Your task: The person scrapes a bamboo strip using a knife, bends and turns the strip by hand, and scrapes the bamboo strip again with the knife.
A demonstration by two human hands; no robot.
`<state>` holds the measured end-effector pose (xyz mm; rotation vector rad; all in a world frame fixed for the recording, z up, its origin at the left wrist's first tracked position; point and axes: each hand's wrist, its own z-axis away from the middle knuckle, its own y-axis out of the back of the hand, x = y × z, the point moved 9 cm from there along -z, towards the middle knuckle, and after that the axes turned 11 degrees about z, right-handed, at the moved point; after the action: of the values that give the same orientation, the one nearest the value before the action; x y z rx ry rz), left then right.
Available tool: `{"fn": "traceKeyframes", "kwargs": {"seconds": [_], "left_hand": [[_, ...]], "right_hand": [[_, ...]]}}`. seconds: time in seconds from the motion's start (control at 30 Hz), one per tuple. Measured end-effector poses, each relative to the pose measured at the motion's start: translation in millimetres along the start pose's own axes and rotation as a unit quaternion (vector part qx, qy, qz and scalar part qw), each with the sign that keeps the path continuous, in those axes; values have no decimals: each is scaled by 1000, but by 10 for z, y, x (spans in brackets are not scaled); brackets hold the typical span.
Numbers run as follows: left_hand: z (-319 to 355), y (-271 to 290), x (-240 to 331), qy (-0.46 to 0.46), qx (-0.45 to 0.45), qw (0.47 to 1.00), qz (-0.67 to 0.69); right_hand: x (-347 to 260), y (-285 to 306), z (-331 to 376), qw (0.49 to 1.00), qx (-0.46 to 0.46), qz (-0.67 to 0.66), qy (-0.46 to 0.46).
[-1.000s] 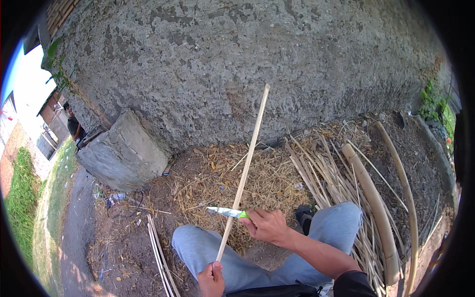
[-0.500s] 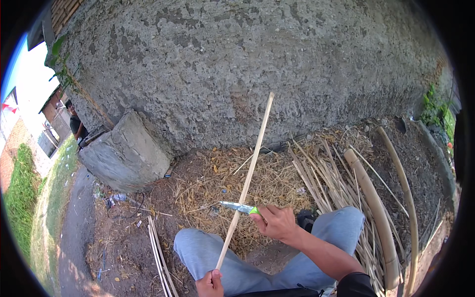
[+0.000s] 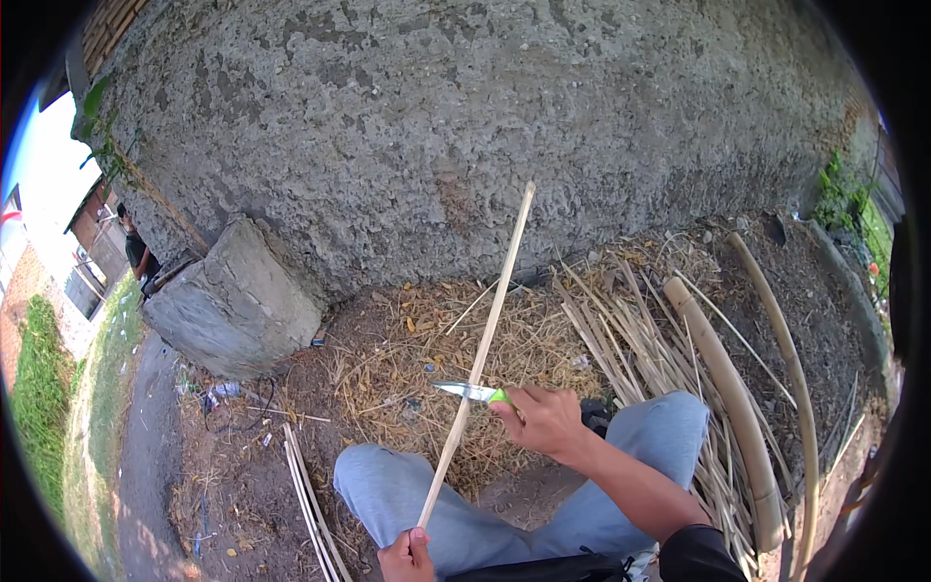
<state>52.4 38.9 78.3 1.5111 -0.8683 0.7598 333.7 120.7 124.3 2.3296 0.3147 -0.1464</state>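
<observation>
A long, pale bamboo strip point(image 3: 497, 310) slants up and away from my lap, its far tip in front of the wall. Its near end is gripped in my left hand point(image 3: 407, 557), close to my left knee. My right hand point(image 3: 539, 419) is closed around the bright green handle of a knife point(image 3: 465, 390). The blade points left and lies across the strip about midway along it. Most of the knife's handle is hidden by my fingers.
A rough grey wall point(image 3: 388, 136) rises ahead, with a concrete block point(image 3: 238, 301) at left. Split bamboo strips point(image 3: 630, 339) and a thick bamboo piece point(image 3: 727, 407) lie at right. More strips point(image 3: 308, 504) lie left of my knee. Shavings point(image 3: 388, 359) cover the ground. A person point(image 3: 139, 250) is far left.
My right hand and the knife have shifted slightly up along the bamboo strip, away from me. My left hand keeps its hold. The whole view has tilted a little.
</observation>
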Motion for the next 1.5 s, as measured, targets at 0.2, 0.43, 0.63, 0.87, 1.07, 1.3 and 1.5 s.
{"fn": "traceKeyframes", "kwargs": {"seconds": [0.2,0.43,0.63,0.87,1.07,1.3,1.5], "left_hand": [[16,10,-42,0,0,1000,0],[91,139,-105,17,-9,999,-33],[268,251,-87,-18,-17,998,-64],[397,416,-319,24,-30,997,-61],[539,567,-556,-9,-34,996,-84],[736,734,-668,28,-62,996,-51],[813,916,-503,29,-47,992,-110]], "right_hand": [[-277,85,124,999,19,-2,50],[32,27,-40,999,44,28,-14],[373,13,-203,996,51,23,-67],[319,-45,-190,999,24,15,-27],[330,-46,-280,997,71,40,-15],[595,-319,-318,997,16,52,-54],[698,-360,-314,995,35,70,-56]]}}
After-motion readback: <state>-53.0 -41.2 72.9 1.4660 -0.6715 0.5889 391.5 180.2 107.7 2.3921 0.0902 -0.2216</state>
